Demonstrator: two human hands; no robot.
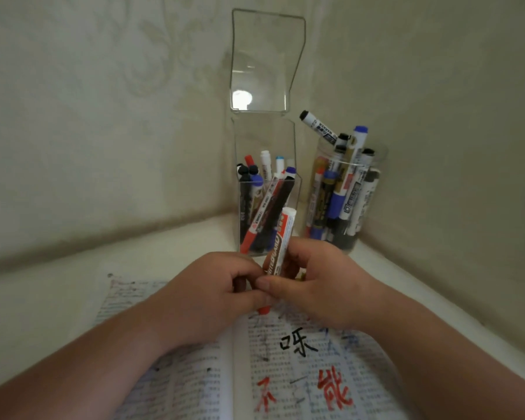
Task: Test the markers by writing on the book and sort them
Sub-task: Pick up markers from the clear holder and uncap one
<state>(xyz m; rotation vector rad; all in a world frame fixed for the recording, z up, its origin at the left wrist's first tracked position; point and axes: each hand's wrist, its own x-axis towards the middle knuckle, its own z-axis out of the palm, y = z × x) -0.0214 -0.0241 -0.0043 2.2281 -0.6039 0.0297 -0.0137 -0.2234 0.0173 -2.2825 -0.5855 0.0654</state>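
Red and black characters already marked the book (pixel 285 398), while above its top edge the left hand (pixel 212 295) and right hand (pixel 319 283) together gripped a red-ended marker (pixel 279 242), and beyond the book a clear box (pixel 267 192) and round jar (pixel 344 195) held many markers, suggesting sorting was well underway but unfinished.

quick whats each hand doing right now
left hand: pinches the lower red end of the whiteboard marker.
right hand: grips the same marker's barrel.
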